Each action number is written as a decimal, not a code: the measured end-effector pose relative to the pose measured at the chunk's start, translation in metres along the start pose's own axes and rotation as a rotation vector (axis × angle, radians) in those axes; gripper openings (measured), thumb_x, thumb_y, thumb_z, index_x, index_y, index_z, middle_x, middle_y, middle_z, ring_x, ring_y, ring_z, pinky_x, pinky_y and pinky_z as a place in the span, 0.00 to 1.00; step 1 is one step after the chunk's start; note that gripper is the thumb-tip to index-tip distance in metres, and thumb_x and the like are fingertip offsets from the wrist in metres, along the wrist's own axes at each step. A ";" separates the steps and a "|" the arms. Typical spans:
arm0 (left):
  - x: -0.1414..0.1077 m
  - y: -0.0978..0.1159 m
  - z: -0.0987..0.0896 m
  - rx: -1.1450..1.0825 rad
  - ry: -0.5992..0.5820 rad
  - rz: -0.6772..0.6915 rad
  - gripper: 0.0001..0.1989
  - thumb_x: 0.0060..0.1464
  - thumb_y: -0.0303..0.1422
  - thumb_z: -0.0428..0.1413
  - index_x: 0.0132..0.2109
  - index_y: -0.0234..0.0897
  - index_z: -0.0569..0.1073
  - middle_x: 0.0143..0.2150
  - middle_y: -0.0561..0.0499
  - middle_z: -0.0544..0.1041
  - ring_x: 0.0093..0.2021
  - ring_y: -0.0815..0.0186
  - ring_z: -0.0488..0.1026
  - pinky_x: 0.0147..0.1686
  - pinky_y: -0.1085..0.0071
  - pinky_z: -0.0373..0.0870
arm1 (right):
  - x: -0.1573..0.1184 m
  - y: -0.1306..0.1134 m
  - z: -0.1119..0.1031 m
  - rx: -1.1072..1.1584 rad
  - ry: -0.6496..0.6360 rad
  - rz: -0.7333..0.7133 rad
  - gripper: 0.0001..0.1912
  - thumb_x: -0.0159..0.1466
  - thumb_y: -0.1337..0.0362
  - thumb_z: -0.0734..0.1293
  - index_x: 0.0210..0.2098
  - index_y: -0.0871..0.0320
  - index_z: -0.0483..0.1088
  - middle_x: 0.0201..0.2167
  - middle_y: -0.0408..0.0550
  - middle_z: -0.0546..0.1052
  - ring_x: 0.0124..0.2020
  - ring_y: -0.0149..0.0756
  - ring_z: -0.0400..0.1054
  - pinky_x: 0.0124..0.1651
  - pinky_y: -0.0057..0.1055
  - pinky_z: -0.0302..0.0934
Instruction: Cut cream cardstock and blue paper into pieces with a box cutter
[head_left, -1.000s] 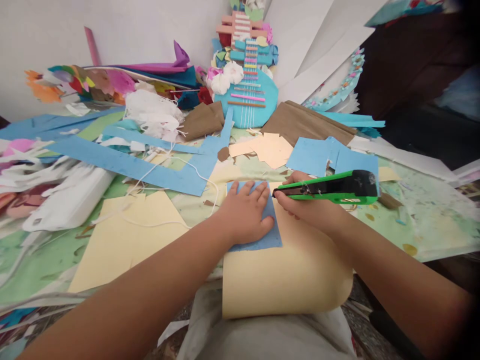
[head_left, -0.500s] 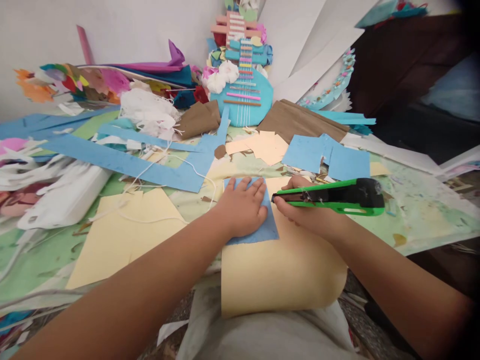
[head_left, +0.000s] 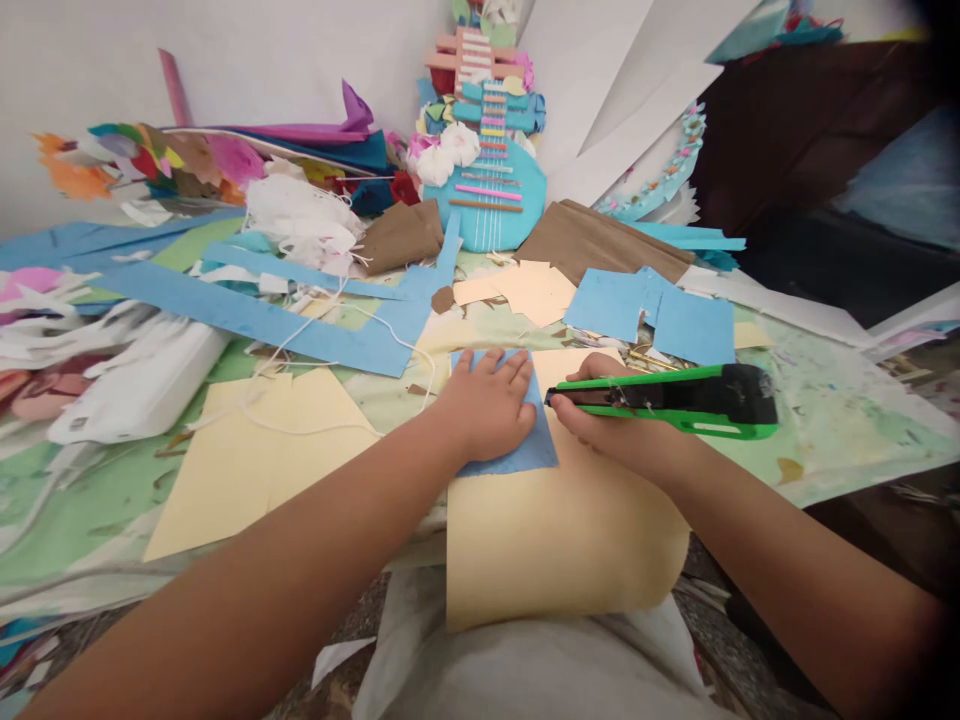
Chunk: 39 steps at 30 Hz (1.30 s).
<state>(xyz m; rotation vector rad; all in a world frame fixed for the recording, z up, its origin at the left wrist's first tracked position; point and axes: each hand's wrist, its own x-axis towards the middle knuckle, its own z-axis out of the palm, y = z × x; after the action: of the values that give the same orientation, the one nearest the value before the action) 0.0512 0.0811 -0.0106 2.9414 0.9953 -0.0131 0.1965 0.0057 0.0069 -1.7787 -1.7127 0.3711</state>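
Observation:
My left hand (head_left: 491, 408) lies flat with fingers spread on a piece of blue paper (head_left: 517, 458), pressing it onto a cream sheet (head_left: 562, 560). That sheet hangs and curls over the table's near edge towards my lap. In my right hand (head_left: 607, 425) is a green and black utility knife (head_left: 675, 398), its front end pointing left beside the right edge of the blue paper. Whether the blade is out I cannot tell. My right fingers are wrapped round the knife and partly hidden behind it.
Cream sheets (head_left: 247, 450) lie left under a white cord. Blue paper strips (head_left: 262, 318) and a white power strip (head_left: 142, 380) are farther left. Blue pieces (head_left: 694, 325) lie at the right. Behind stand a turquoise guitar-shaped craft (head_left: 491, 195) and folded brown paper (head_left: 600, 240).
The view has shifted slightly. My left hand still presses the blue paper, and the knife in my right hand has moved only a little to the right.

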 end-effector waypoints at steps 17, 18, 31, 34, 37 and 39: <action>0.001 0.000 0.001 -0.011 0.007 -0.002 0.30 0.56 0.39 0.34 0.63 0.31 0.51 0.65 0.48 0.48 0.62 0.52 0.47 0.57 0.51 0.42 | -0.037 -0.007 -0.001 -0.152 0.066 0.012 0.13 0.54 0.57 0.63 0.23 0.54 0.54 0.20 0.38 0.69 0.19 0.27 0.58 0.20 0.25 0.48; 0.001 0.000 0.002 -0.014 0.007 -0.002 0.30 0.56 0.38 0.34 0.63 0.31 0.51 0.65 0.48 0.48 0.62 0.52 0.47 0.57 0.50 0.42 | -0.038 -0.008 -0.001 -0.170 0.074 -0.003 0.13 0.53 0.57 0.64 0.23 0.54 0.54 0.21 0.38 0.69 0.19 0.28 0.58 0.20 0.25 0.48; 0.001 0.000 0.001 -0.004 0.013 -0.001 0.30 0.56 0.37 0.34 0.62 0.28 0.51 0.65 0.47 0.49 0.62 0.52 0.47 0.57 0.50 0.42 | -0.064 -0.017 -0.004 -0.239 0.059 -0.117 0.08 0.56 0.60 0.62 0.26 0.54 0.56 0.19 0.38 0.69 0.17 0.28 0.61 0.20 0.24 0.49; 0.001 0.000 0.002 0.001 0.021 0.000 0.29 0.56 0.38 0.35 0.62 0.29 0.51 0.65 0.47 0.50 0.62 0.52 0.48 0.57 0.51 0.42 | -0.064 -0.019 -0.005 -0.215 0.063 -0.088 0.07 0.55 0.61 0.61 0.26 0.54 0.56 0.19 0.38 0.70 0.17 0.28 0.61 0.20 0.23 0.50; 0.002 0.000 0.002 0.002 0.031 -0.001 0.29 0.56 0.38 0.35 0.62 0.29 0.52 0.64 0.47 0.50 0.62 0.53 0.47 0.58 0.52 0.42 | -0.064 -0.023 -0.006 -0.162 0.076 -0.011 0.07 0.54 0.62 0.61 0.25 0.54 0.56 0.19 0.38 0.70 0.18 0.28 0.62 0.20 0.23 0.52; 0.002 0.000 0.002 0.001 0.032 -0.001 0.29 0.56 0.38 0.35 0.62 0.29 0.52 0.64 0.47 0.50 0.62 0.53 0.47 0.57 0.52 0.42 | -0.065 -0.025 -0.005 -0.126 0.093 0.030 0.07 0.54 0.62 0.61 0.24 0.54 0.57 0.18 0.39 0.69 0.18 0.28 0.62 0.21 0.24 0.53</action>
<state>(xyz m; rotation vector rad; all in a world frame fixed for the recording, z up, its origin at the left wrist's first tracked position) 0.0530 0.0819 -0.0127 2.9510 1.0004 0.0334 0.1725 -0.0592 0.0114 -1.8826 -1.6775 0.1938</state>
